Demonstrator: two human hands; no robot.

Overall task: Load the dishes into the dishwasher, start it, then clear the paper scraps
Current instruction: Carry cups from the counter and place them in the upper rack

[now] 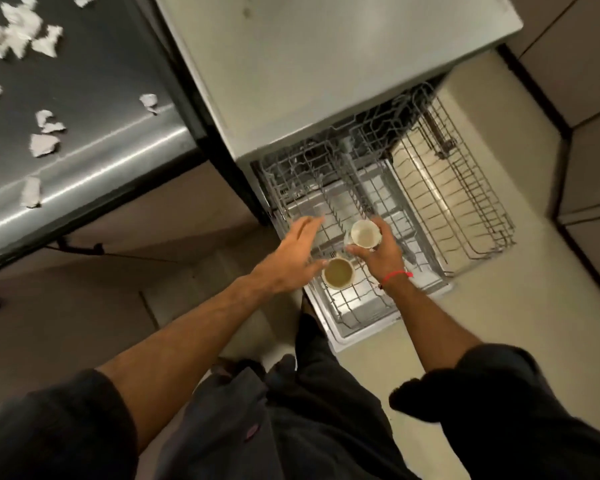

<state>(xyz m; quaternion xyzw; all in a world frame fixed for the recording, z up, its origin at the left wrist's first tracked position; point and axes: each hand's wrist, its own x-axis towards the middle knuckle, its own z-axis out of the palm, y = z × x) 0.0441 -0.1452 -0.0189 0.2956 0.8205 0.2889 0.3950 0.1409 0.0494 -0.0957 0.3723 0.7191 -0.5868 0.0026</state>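
Observation:
The dishwasher (326, 81) stands open with its lower wire rack (354, 306) pulled out over the door and a second rack (465, 188) out to the right. A pale cup (338, 273) sits upright in the lower rack near its front left. My left hand (291, 252) hovers just left of that cup, fingers spread, holding nothing. My right hand (381, 251) grips another pale cup (364, 233) above the rack's middle. White paper scraps (44, 145) lie scattered on the steel table (118, 157) at the upper left.
The steel table's edge runs diagonally left of the dishwasher, with a dark gap between them. Cabinet fronts (589, 98) line the right side. Pale floor (499, 323) lies beside the open door. My dark trousers fill the bottom of the view.

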